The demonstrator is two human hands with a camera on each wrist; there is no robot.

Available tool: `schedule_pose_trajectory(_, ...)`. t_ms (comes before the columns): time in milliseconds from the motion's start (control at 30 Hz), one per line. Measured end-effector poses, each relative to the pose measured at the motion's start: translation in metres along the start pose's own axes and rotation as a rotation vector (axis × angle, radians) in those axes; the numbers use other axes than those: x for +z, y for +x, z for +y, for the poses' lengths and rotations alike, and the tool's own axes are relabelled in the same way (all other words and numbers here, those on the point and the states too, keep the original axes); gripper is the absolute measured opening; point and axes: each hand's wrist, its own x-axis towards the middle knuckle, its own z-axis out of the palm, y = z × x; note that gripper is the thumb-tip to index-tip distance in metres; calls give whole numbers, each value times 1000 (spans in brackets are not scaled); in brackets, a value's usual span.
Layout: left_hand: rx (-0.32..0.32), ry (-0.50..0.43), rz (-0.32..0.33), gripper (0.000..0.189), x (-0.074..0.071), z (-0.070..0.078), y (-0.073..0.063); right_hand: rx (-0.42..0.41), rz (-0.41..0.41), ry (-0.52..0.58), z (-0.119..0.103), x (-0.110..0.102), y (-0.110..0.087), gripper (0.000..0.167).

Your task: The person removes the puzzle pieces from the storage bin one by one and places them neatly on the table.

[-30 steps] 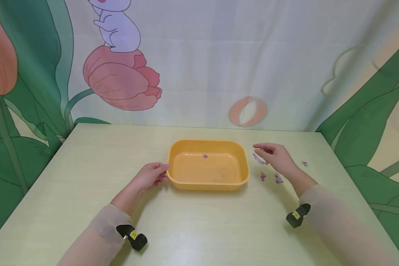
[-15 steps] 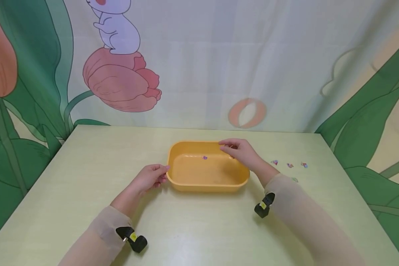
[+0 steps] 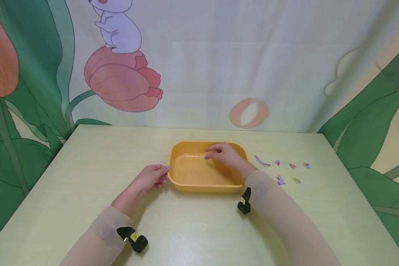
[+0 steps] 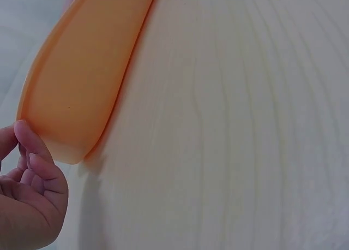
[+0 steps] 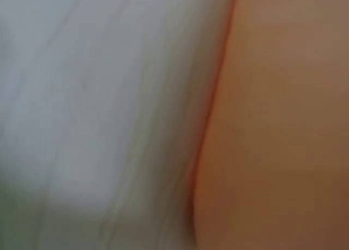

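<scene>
A yellow plastic tray (image 3: 193, 188) sits on the table, seen in part in both wrist views. My left hand (image 3: 150, 178) pinches its left rim between thumb and fingers, as the left wrist view also shows. Inside the tray lies a tiny purple-pink cutout (image 3: 206, 157), like a sticker. My right hand (image 3: 227, 155) reaches over the right wall into the tray, thumb and index finger apart just above that cutout. Whether the fingertips touch it I cannot tell. The right wrist view is blurred and shows no fingers.
Several small cutouts lie on the table right of the tray: a curved rainbow strip (image 3: 262, 161), a triangular piece (image 3: 276, 162), a purple castle-like piece (image 3: 280, 180), a green leaf-like one (image 3: 296, 180). A printed curtain (image 3: 199, 74) hangs behind the table.
My right hand has moved left from above the loose cutouts, over the tray's right side, to the cutout inside. My left hand and the tray have stayed in place.
</scene>
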Motion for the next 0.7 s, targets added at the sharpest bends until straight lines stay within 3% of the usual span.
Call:
schedule_pose_trajectory(100,-4,4,-4,27,0,-1,2,-12,-22,-102,4,1,3,30)
schedule_pose_trajectory(233,-8,6,-12,27,0,-4,7,-6,-62,-160,7,2,5,33)
schedule_pose_trajectory(700,-34,-24,-6,27,2,-2,5,-7,-132,-171,11,6,5,21)
